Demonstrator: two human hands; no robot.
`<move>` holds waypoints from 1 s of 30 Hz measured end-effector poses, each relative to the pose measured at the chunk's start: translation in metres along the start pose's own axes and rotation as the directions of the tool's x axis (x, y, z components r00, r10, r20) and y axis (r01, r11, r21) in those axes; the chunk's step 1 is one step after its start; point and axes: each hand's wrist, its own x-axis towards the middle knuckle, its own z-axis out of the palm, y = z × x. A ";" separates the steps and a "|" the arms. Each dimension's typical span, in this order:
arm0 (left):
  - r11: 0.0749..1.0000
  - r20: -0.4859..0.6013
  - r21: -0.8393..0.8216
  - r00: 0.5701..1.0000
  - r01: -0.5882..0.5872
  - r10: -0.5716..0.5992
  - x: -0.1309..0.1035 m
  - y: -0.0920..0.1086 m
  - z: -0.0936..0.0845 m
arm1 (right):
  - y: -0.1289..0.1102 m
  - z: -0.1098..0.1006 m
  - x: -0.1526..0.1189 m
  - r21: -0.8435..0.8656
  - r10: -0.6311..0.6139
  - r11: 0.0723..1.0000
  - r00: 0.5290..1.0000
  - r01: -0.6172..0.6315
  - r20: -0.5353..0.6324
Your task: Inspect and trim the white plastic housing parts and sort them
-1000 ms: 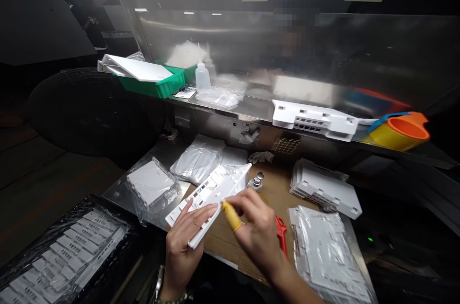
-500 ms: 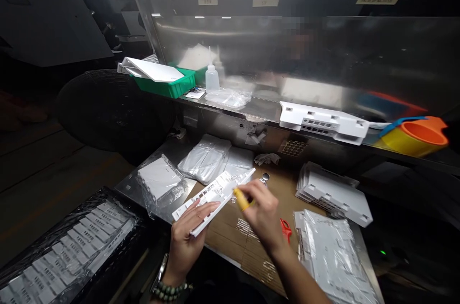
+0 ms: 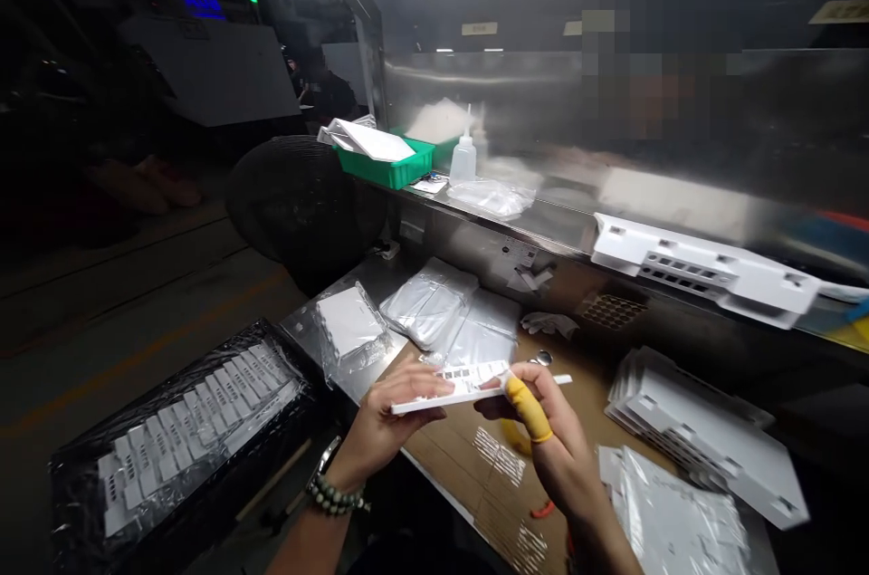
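Between my two hands is a white plastic panel [image 3: 475,392] with rows of slots, its long edge facing me, held nearly level above the workbench. My left hand [image 3: 397,412] closes on its left end, fingers on top and thumb hidden. On the right end, my right hand [image 3: 553,421] grips the panel, its thumb wearing a yellow finger cover [image 3: 528,407]. Below the hands lies brown cardboard [image 3: 448,457] with several white strips [image 3: 499,455]. Partly hidden by my right wrist is a red-handled tool [image 3: 543,510].
Slotted white panels stand stacked [image 3: 706,421] at right, with bagged panels [image 3: 679,512] nearer me. Clear plastic bags [image 3: 431,303] lie behind. A black-lined box [image 3: 74,475] of panels is at left. The shelf bears a green bin [image 3: 386,167], a squeeze bottle [image 3: 463,160] and another panel [image 3: 699,272].
The panel has swung from a steep slant to nearly level. My right hand has come down onto its right end, while my left hand keeps hold. The view has turned left.
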 end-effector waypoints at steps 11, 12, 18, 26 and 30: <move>0.026 0.270 -0.940 0.786 0.341 -0.556 0.026 0.017 -0.003 | 0.039 0.016 -0.016 -0.097 -0.263 0.959 0.964 0.265 0.030; -0.001 0.268 -0.947 0.790 0.320 -0.551 0.029 0.020 -0.005 | 0.037 0.015 -0.016 -0.081 -0.216 0.971 0.973 0.223 0.083; -0.055 0.220 -0.973 0.836 0.223 -0.504 0.034 0.028 -0.003 | -0.004 0.036 -0.011 -0.371 -0.382 0.842 0.918 0.393 0.105; -0.064 0.231 -0.970 0.803 0.235 -0.549 0.032 0.038 0.006 | -0.007 0.084 -0.011 -0.397 -0.470 0.762 0.858 0.512 0.207; -0.081 0.207 -0.977 0.767 0.199 -0.607 0.030 0.037 0.008 | -0.006 0.081 -0.012 -0.389 -0.464 0.765 0.858 0.513 0.221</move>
